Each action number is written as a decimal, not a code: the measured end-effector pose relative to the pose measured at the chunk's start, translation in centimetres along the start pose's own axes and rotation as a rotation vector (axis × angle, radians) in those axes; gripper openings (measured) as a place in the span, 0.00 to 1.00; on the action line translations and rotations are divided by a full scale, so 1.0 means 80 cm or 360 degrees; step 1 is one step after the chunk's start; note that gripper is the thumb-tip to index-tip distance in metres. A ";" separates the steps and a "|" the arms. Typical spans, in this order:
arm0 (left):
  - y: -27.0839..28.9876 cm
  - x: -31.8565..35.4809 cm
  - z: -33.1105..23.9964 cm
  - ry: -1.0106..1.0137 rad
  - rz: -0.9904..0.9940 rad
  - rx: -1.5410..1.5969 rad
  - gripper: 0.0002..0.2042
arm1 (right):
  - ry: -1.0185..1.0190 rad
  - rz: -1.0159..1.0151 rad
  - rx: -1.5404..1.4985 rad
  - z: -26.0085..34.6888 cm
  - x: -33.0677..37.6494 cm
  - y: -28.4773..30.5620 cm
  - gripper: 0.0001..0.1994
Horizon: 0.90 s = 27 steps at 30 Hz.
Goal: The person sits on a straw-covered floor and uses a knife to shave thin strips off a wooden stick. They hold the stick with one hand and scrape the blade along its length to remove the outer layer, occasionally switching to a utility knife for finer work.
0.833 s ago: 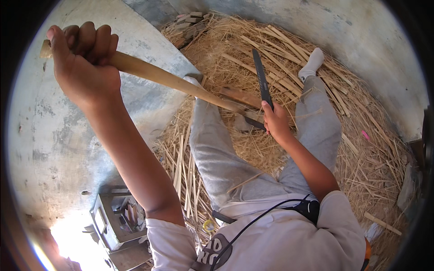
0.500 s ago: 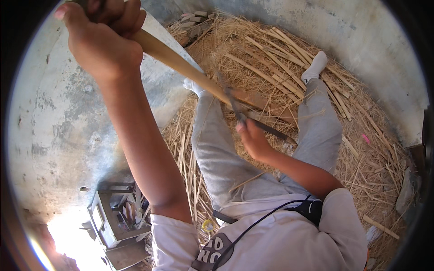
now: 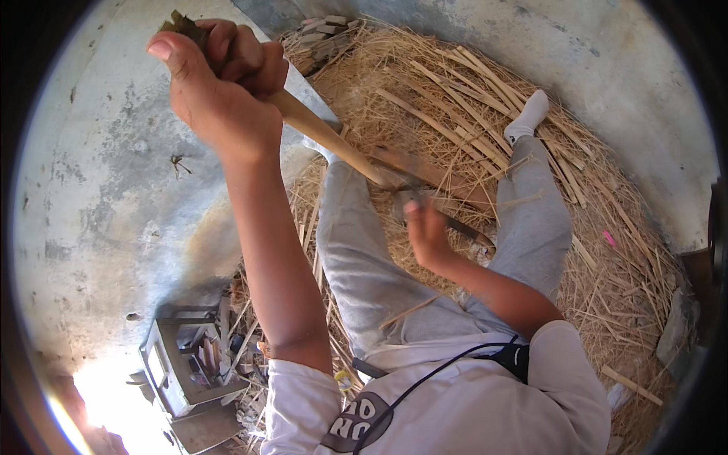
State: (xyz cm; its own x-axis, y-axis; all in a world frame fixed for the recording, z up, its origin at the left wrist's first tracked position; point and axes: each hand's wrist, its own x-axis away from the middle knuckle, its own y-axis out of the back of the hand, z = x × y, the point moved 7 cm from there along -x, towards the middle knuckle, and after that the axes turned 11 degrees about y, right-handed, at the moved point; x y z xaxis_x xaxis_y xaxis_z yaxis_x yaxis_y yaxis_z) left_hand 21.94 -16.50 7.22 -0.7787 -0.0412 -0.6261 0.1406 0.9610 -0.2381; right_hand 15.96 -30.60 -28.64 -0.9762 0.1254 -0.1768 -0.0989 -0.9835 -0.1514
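Note:
My left hand [image 3: 227,95] is raised at the upper left, its fingers wrapped round the thick end of a yellowish bamboo piece [image 3: 322,136]. The bamboo slants down to the right, and its lower end lies between my legs. My right hand [image 3: 428,235] grips a long dark knife [image 3: 461,226] between my knees. The knife's upper part is blurred and meets or crosses the bamboo's low end; I cannot tell whether they touch. Beneath them a brown wooden board [image 3: 440,176] lies on the floor.
Straw-like shavings and long split strips [image 3: 474,144] cover the floor around my outstretched legs. Mottled walls [image 3: 106,189] stand left and at the back. A grey open-fronted box [image 3: 182,402] sits lower left. A small dark thing [image 3: 179,165] shows against the left wall.
My left hand has moved right and down with the bamboo. The knife's upper part has shifted and blurred, with my right hand staying nearly in place. The small dark thing by the wall is new.

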 end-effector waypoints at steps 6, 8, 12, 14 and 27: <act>0.050 -0.003 -0.001 0.0099 -0.0048 -0.0063 0.34 | -0.0186 0.0478 0.0624 0.043 -0.026 -0.011 0.18; 0.053 -0.005 -0.002 0.0102 -0.0057 -0.0067 0.35 | 0.0211 0.0191 0.0341 0.091 -0.046 -0.008 0.19; 0.042 -0.009 -0.003 0.0079 -0.0054 -0.0115 0.35 | 0.0340 -0.0036 0.0015 0.019 -0.017 -0.022 0.19; 0.037 -0.012 -0.005 0.0082 -0.0067 -0.0095 0.35 | -0.0423 0.0216 0.0055 -0.095 -0.004 -0.029 0.18; 0.114 -0.008 -0.018 0.0014 -0.0303 -0.0169 0.34 | -0.0041 0.0405 0.0400 -0.107 0.017 -0.044 0.20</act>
State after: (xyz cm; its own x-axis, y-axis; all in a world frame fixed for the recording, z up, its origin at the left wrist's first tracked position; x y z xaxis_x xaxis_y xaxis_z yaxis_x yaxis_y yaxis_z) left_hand 22.84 -7.33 6.57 -0.7903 -0.2228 -0.5708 -0.0744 0.9595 -0.2716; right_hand 16.62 -25.88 -36.66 -0.9799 -0.1279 -0.1532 0.1068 -0.9846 0.1387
